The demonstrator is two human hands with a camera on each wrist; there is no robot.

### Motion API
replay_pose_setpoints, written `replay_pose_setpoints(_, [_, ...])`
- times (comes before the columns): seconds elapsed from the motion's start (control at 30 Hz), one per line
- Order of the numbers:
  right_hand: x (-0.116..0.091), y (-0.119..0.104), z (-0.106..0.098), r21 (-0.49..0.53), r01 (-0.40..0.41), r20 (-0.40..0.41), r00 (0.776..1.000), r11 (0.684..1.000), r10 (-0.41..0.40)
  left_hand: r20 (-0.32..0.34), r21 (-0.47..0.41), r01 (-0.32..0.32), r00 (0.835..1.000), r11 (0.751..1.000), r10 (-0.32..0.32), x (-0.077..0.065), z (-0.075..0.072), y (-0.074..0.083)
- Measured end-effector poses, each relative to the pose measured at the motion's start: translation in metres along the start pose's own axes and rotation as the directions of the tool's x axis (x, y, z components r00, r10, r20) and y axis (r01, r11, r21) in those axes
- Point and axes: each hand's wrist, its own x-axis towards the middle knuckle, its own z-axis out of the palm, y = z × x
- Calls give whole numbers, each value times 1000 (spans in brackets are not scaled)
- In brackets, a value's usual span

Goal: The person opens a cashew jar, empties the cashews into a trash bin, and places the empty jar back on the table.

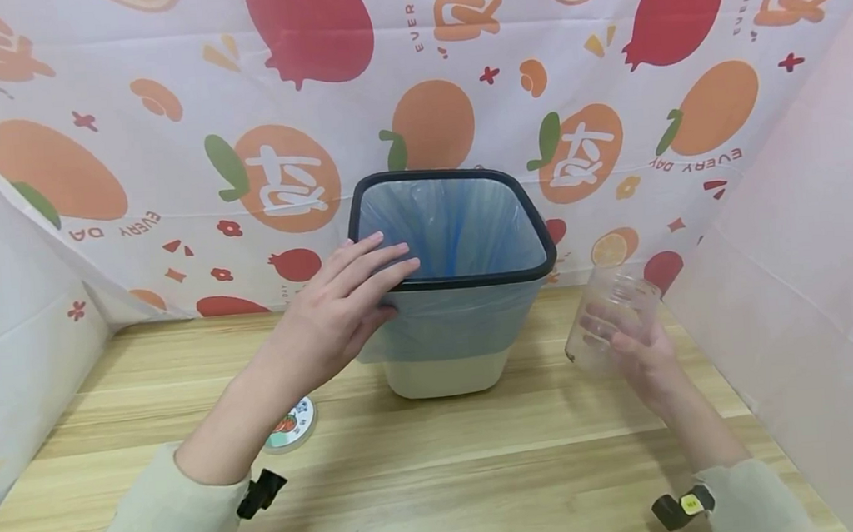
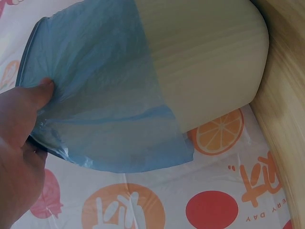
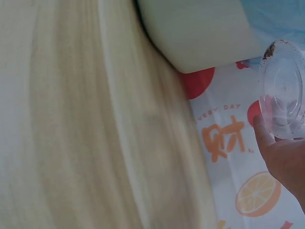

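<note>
A trash can [image 1: 446,377] with a black rim and a pale body stands on the table, lined with a translucent blue bag [image 1: 461,322] folded over its rim. My left hand [image 1: 339,302] grips the rim at its near left corner, fingers over the top and thumb [image 2: 45,90] against the bag outside. To the right of the can, my right hand [image 1: 644,349] holds a clear jar [image 1: 610,310] tilted above the table. In the right wrist view, dark brown specks mark the edge of the jar's base [image 3: 283,90].
A round white lid [image 1: 292,427] with a printed picture lies on the wooden table [image 1: 414,484], partly hidden by the left forearm. Fruit-printed cloth [image 1: 395,51] hangs behind the can, and pale cloth walls [image 1: 810,269] stand on both sides.
</note>
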Motion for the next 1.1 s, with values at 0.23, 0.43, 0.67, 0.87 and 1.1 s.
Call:
replay_pose_setpoints(0.23, [-6, 7, -3, -14, -64, -48, 997, 998, 64, 1, -3, 0, 1000, 1000, 0, -1, -1, 0])
replay_pose_setpoints(0.43, [-13, 13, -4, -47, -106, -102, 990, 993, 101, -5, -4, -3, 1000, 1000, 3, -1, 0, 0])
replay_pose_setpoints(0.67, [-18, 22, -10, -39, -116, -131, 985, 993, 110, 12, 4, 4, 1000, 1000, -4, -1, -1, 0])
replay_pose_setpoints(0.87, [-19, 24, -13, -79, -155, -155, 978, 985, 142, 4, -1, 4, 1000, 1000, -4, 0, -1, 0])
replay_pose_setpoints(1.1, [-23, 24, -15, -199, -280, -167, 954, 939, 249, 3, -5, 3, 1000, 1000, -3, 0, -1, 0])
